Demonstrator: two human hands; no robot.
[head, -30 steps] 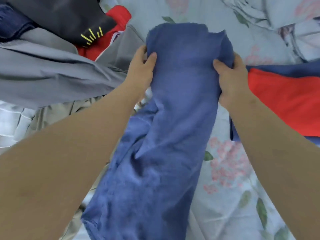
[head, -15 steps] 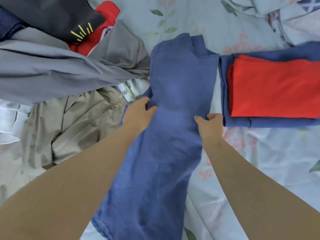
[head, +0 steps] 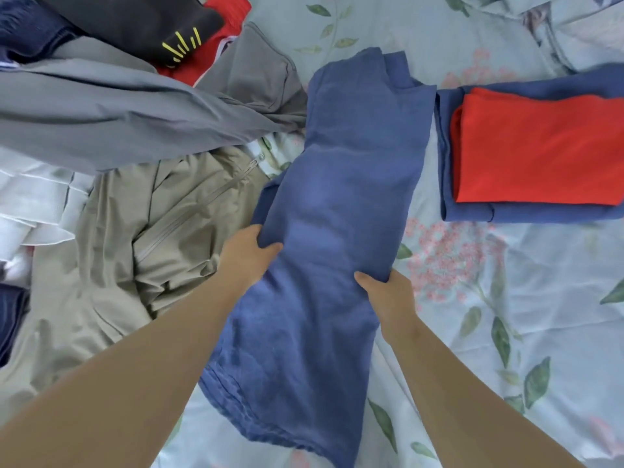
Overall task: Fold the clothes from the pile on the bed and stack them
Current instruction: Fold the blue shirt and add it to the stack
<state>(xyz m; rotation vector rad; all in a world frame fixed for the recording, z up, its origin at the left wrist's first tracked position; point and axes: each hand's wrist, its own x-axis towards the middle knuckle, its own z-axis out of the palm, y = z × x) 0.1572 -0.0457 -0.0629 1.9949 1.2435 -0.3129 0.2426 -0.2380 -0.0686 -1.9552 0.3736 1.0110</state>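
Left hand (head: 248,256), right hand (head: 388,295) grip blue garment (head: 344,204) edges; arms outstretched

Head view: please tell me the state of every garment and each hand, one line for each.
long blue garment: folded into a long strip, gripped at both edges.
left hand: grips its left edge.
right hand: grips its right edge.
red garment: folded, stacked on folded blue garment.
grey garment: unfolded, in pile.
beige jacket: unfolded, crumpled.
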